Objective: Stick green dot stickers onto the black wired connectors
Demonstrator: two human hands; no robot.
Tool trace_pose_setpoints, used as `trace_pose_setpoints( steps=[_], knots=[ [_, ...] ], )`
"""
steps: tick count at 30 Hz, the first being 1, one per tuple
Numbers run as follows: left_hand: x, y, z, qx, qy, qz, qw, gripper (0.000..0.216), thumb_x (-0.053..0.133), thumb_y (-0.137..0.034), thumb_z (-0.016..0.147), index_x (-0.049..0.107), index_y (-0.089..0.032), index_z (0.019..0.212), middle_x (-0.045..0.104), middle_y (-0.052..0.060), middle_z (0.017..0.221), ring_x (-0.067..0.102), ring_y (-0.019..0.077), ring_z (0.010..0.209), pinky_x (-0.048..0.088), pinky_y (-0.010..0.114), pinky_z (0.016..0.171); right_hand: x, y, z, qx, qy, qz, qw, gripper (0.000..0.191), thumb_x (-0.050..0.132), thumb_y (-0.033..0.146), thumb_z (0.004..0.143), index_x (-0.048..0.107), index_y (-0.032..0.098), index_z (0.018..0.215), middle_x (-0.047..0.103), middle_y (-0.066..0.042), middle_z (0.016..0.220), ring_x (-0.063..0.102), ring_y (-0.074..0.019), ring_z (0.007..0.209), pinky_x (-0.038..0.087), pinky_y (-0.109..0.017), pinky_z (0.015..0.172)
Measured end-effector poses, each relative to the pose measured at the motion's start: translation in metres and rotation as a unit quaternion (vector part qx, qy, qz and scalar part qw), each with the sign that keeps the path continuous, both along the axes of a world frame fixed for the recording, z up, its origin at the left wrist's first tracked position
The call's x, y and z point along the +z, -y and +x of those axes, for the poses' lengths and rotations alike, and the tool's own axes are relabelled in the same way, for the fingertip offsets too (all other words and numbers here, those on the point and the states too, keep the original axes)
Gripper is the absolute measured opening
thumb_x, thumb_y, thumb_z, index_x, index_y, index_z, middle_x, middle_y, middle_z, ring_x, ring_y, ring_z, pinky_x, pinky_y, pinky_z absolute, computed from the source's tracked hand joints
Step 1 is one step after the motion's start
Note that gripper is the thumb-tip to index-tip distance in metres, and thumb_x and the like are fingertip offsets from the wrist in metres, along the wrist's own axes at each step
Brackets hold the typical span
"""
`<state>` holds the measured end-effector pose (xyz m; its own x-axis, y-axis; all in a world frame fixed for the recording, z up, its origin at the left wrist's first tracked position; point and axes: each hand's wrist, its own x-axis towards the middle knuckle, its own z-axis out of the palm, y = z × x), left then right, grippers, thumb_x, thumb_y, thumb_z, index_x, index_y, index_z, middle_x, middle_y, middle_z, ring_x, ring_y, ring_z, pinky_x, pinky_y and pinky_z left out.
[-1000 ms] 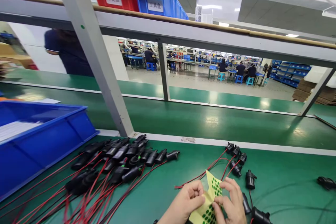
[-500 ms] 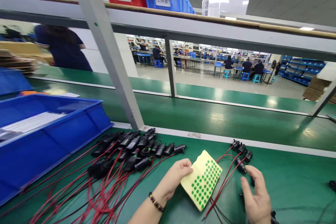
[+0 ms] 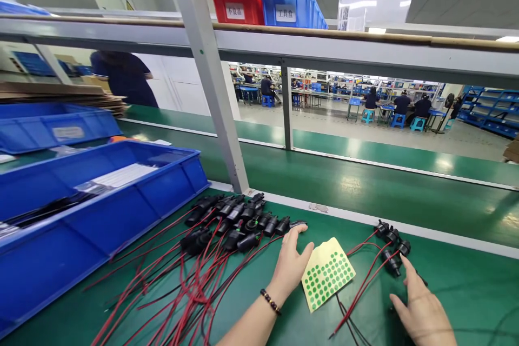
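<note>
- One head view only: a yellow sticker sheet (image 3: 327, 273) printed with rows of green dots is seen lying flat on the green bench mat (image 3: 458, 275), one corner toward the far edge.
- Many black plug connectors (image 3: 237, 221) on red and black wires are piled left of the sheet; a smaller cluster of connectors (image 3: 391, 246) is laid to its right, its red wires running under the sheet's right corner.
- A big blue bin (image 3: 101, 216) is set at left, with flat white sheets and some dark wires inside; a second blue tray (image 3: 52, 130) sits behind it, contents not readable.
- A red bin (image 3: 235, 8) and a blue labelled bin (image 3: 292, 10) are placed on the overhead shelf; contents hidden.
- The left hand (image 3: 292, 262) is spread open, gripping nothing, fingers stretched toward the nearest connector of the big pile; the sheet is just beside its thumb side, contact not certain.
- The right hand (image 3: 421, 308) is open and flat, nothing held, index finger pointed at the smaller cluster; the sheet lies near, to its left, apart from it.
- A person in dark clothes is seen standing beyond the conveyor at far left.
</note>
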<state>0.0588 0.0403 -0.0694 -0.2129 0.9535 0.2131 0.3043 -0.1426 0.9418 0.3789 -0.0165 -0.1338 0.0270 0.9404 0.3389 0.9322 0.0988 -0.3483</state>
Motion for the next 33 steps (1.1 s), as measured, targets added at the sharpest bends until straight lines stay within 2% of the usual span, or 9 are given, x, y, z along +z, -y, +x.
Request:
trace_pose_setpoints(
  steps=[6,10,12,14,18,22,26,29,33],
  knots=[
    [0.011,0.03,0.029,-0.109,0.124,-0.017,0.986,0.028,0.063,-0.037,0.078,0.065,-0.02,0.101,0.064,0.009,0.108,0.058,0.0243,0.096,0.044,0.039,0.091,0.0,0.008,-0.009,0.04,-0.051,-0.056,0.996,0.07,0.052,0.016,0.073,0.045,0.023,0.142,0.072,-0.008,0.094,0.071,-0.0254,0.076,0.05,-0.031,0.064],
    [-0.024,0.052,0.066,-0.265,0.306,-0.174,0.897,0.04,0.079,-0.041,0.068,0.067,-0.019,0.1,0.067,0.008,0.104,0.06,0.0216,0.096,0.044,0.031,0.082,0.01,0.009,-0.029,0.019,-0.193,-0.035,0.98,0.063,0.047,0.023,0.081,0.041,0.024,0.143,0.068,-0.005,0.087,0.069,-0.0234,0.073,0.051,-0.034,0.072],
    [-0.045,0.058,0.083,-0.309,0.379,-0.246,0.837,0.058,0.089,-0.043,0.056,0.066,-0.022,0.106,0.065,0.007,0.11,0.061,0.0184,0.089,0.043,0.028,0.075,0.019,0.011,-0.043,0.04,-0.338,-0.025,0.94,0.06,0.053,0.03,0.083,0.038,0.024,0.141,0.069,-0.004,0.09,0.069,-0.023,0.08,0.052,-0.035,0.078],
    [-0.057,0.061,0.094,-0.377,0.412,-0.269,0.785,0.069,0.094,-0.042,0.049,0.066,-0.023,0.11,0.065,0.007,0.11,0.061,0.0179,0.091,0.043,0.027,0.076,0.028,0.016,-0.058,0.085,-0.497,-0.023,0.863,0.064,0.063,0.036,0.083,0.035,0.027,0.139,0.07,-0.003,0.092,0.068,-0.0209,0.086,0.053,-0.032,0.081],
    [-0.044,0.063,0.095,-0.476,0.449,-0.258,0.711,0.067,0.092,-0.036,0.056,0.067,-0.018,0.115,0.067,0.006,0.102,0.062,0.0154,0.087,0.043,0.023,0.076,0.037,0.027,-0.082,0.167,-0.659,-0.042,0.733,0.071,0.074,0.044,0.079,0.037,0.03,0.138,0.071,-0.002,0.09,0.069,-0.018,0.079,0.054,-0.03,0.076],
    [-0.024,0.063,0.082,-0.463,0.447,-0.284,0.711,0.049,0.089,-0.036,0.06,0.069,-0.008,0.094,0.067,0.005,0.073,0.056,0.0084,0.052,0.037,0.019,0.05,0.038,0.03,-0.084,0.149,-0.682,-0.013,0.715,0.062,0.078,0.043,0.076,0.051,0.029,0.13,0.072,-0.007,0.101,0.07,-0.0229,0.093,0.056,-0.034,0.081],
    [-0.017,0.06,0.075,-0.385,0.485,-0.271,0.737,0.034,0.086,-0.032,0.063,0.064,-0.013,0.08,0.062,0.0,0.061,0.045,0.0059,0.035,0.025,0.019,0.035,0.031,0.022,-0.071,0.065,-0.697,0.006,0.715,0.046,0.084,0.044,0.069,0.067,0.023,0.107,0.075,-0.009,0.101,0.072,-0.0232,0.087,0.059,-0.031,0.074],
    [-0.012,0.058,0.072,-0.328,0.517,-0.239,0.754,0.026,0.081,-0.029,0.069,0.063,-0.013,0.08,0.067,0.003,0.072,0.059,0.0089,0.048,0.035,0.018,0.043,0.024,0.017,-0.065,0.047,-0.721,-0.044,0.69,0.039,0.087,0.045,0.064,0.075,0.022,0.094,0.077,-0.005,0.085,0.071,-0.0178,0.07,0.059,-0.024,0.063],
    [-0.006,0.057,0.068,-0.346,0.542,-0.255,0.722,0.03,0.075,-0.033,0.077,0.064,-0.013,0.095,0.071,0.013,0.103,0.073,0.0231,0.082,0.051,0.03,0.073,0.021,0.015,-0.066,0.035,-0.748,-0.08,0.658,0.038,0.086,0.051,0.062,0.078,0.023,0.087,0.076,-0.005,0.077,0.071,-0.0211,0.067,0.06,-0.028,0.056]
  ],
)
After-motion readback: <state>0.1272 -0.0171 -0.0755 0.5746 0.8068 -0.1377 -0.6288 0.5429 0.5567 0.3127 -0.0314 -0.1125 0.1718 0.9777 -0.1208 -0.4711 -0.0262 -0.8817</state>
